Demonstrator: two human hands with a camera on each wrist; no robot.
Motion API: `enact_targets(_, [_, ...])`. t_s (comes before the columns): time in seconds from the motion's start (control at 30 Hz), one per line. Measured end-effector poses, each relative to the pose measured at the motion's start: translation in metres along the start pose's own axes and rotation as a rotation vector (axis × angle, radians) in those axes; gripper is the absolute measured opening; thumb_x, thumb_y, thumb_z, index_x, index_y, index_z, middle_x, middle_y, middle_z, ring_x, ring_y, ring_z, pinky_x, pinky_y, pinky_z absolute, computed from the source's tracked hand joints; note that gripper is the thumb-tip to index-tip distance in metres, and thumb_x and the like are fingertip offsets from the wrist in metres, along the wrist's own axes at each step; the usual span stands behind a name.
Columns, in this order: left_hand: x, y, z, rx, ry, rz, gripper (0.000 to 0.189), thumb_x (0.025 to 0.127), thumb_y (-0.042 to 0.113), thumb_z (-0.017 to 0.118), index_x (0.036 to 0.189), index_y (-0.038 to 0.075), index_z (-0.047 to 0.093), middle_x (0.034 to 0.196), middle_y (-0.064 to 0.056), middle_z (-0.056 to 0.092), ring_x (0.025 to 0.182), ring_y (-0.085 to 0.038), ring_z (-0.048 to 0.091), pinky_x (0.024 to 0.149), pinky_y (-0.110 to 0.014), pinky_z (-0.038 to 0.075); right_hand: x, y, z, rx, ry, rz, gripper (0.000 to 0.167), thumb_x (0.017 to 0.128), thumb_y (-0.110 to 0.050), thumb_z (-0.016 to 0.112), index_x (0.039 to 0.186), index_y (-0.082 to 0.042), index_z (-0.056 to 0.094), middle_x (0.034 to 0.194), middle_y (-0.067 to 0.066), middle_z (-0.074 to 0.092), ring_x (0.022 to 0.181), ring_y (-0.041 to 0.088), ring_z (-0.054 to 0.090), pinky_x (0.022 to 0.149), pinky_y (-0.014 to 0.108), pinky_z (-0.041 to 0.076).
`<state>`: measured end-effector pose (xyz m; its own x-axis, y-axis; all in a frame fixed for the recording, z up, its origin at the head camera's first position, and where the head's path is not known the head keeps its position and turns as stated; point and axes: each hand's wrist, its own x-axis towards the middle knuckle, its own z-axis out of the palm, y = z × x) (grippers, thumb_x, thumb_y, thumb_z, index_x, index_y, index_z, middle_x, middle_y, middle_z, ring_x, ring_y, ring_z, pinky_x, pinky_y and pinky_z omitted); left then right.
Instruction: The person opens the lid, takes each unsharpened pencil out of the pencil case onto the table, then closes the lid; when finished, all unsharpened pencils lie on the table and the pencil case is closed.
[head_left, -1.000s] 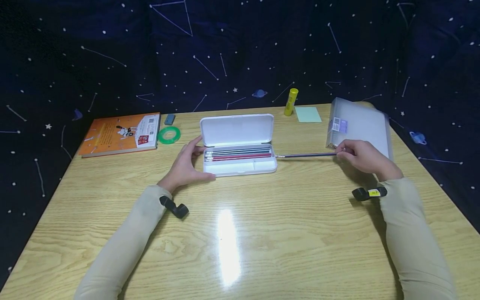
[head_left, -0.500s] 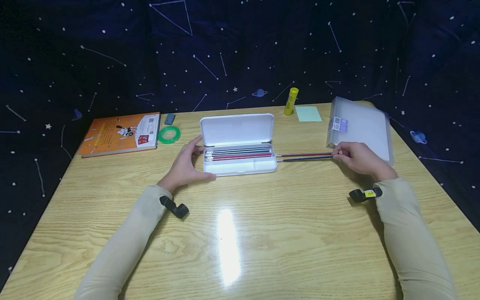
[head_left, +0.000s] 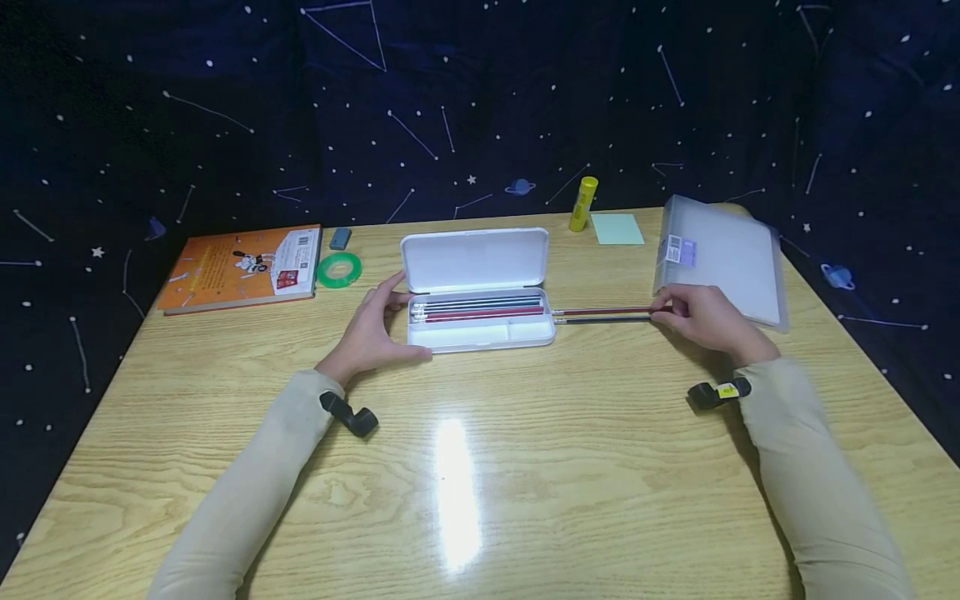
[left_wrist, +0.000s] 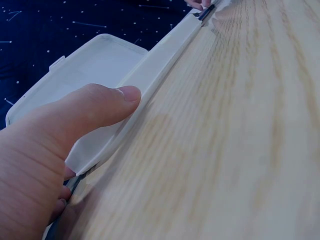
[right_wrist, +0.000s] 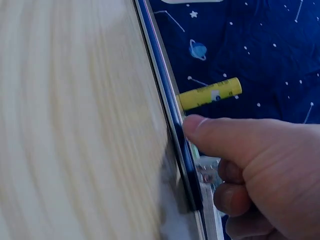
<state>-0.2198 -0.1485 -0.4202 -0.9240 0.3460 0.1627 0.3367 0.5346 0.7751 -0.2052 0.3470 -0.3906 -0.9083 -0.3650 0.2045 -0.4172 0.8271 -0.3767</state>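
Note:
My left hand (head_left: 367,329) holds the left end of an open white pencil case (head_left: 450,337), thumb against the front wall and fingers behind. Several dark and red pencils (head_left: 480,313) lie in its long slot, eraser ends to the left. In the left wrist view the thumb (left_wrist: 131,95) presses on the case's wall. Right of the case, a red pencil (head_left: 600,311) and a dark blue pencil (head_left: 600,320) lie side by side. My right hand (head_left: 708,317) pinches them near their right ends. In the right wrist view its thumb (right_wrist: 195,125) overlaps the blue pencil's edge.
An orange book (head_left: 225,271), a green tape roll (head_left: 322,271) and a blue eraser (head_left: 340,239) sit back left. Behind the case stand a yellow glue stick (head_left: 582,204) and green sticky notes (head_left: 617,229). A translucent folder (head_left: 727,258) lies beyond my right hand.
My right hand has slid left along the pencils. The red pencil now shows beside the dark blue one, where a second ago only a dark one showed. My left hand stays put.

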Motion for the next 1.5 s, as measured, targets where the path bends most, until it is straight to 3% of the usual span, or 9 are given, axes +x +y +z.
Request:
enact_targets(0.27, [-0.001, 0.000, -0.001, 0.001, 0.002, 0.003, 0.123, 0.055, 0.036, 0.094, 0.153, 0.019, 0.022, 0.135, -0.006, 0.056, 0.117, -0.024, 0.047, 0.107, -0.043, 0.036, 0.019, -0.018, 0.010, 0.056, 0.022, -0.050, 0.006, 0.085, -0.008, 0.072, 0.088, -0.006, 0.067, 0.058, -0.003, 0.046, 0.052, 0.004, 0.038, 0.048, 0.023, 0.033])
enact_targets(0.7, [0.000, 0.000, 0.000, -0.001, 0.006, 0.008, 0.123, 0.054, 0.037, 0.094, 0.153, 0.022, 0.023, 0.134, -0.005, 0.057, 0.118, -0.023, 0.047, 0.107, -0.043, 0.036, 0.064, -0.062, 0.030, 0.109, -0.078, -0.006, 0.013, 0.091, -0.019, 0.066, 0.099, -0.010, 0.068, 0.065, 0.002, 0.049, 0.059, 0.015, 0.044, 0.052, 0.025, 0.033])
enact_targets(1.0, [0.001, 0.000, 0.001, -0.005, 0.007, 0.017, 0.123, 0.054, 0.036, 0.094, 0.153, 0.021, 0.023, 0.133, -0.005, 0.058, 0.117, -0.023, 0.048, 0.107, -0.042, 0.036, 0.089, -0.090, 0.049, 0.186, -0.163, -0.086, 0.019, 0.094, -0.018, 0.063, 0.108, -0.009, 0.072, 0.062, 0.000, 0.047, 0.057, 0.014, 0.043, 0.051, 0.025, 0.032])
enact_targets(1.1, [0.001, 0.000, 0.001, -0.006, 0.012, 0.015, 0.123, 0.054, 0.036, 0.094, 0.152, 0.020, 0.024, 0.133, -0.005, 0.058, 0.117, -0.023, 0.048, 0.107, -0.043, 0.037, 0.096, -0.098, 0.054, 0.173, -0.204, -0.080, 0.022, 0.094, -0.020, 0.062, 0.111, -0.011, 0.072, 0.066, 0.003, 0.053, 0.060, 0.016, 0.046, 0.054, 0.026, 0.034])
enact_targets(1.2, [0.000, 0.001, 0.001, -0.005, 0.015, 0.015, 0.123, 0.053, 0.036, 0.095, 0.152, 0.020, 0.024, 0.133, -0.005, 0.058, 0.117, -0.023, 0.048, 0.107, -0.042, 0.037, 0.101, -0.106, 0.057, 0.129, -0.234, -0.081, 0.024, 0.094, -0.021, 0.062, 0.113, -0.009, 0.072, 0.084, 0.007, 0.068, 0.069, 0.017, 0.052, 0.063, 0.028, 0.039])
enact_targets(1.3, [0.000, 0.000, -0.001, 0.004, 0.015, 0.012, 0.123, 0.054, 0.037, 0.094, 0.153, 0.020, 0.023, 0.133, -0.005, 0.059, 0.117, -0.023, 0.048, 0.107, -0.042, 0.037, 0.104, -0.113, 0.060, 0.083, -0.245, -0.077, 0.025, 0.093, -0.021, 0.064, 0.111, -0.008, 0.072, 0.098, 0.008, 0.072, 0.073, 0.017, 0.054, 0.067, 0.030, 0.041])
enact_targets(1.5, [0.001, 0.000, 0.002, 0.009, 0.018, 0.007, 0.123, 0.053, 0.037, 0.094, 0.152, 0.019, 0.024, 0.132, -0.004, 0.059, 0.116, -0.022, 0.048, 0.107, -0.042, 0.036, 0.104, -0.118, 0.062, -0.026, -0.250, -0.070, 0.026, 0.090, -0.025, 0.067, 0.109, -0.007, 0.072, 0.080, 0.006, 0.069, 0.068, 0.018, 0.054, 0.064, 0.033, 0.044])
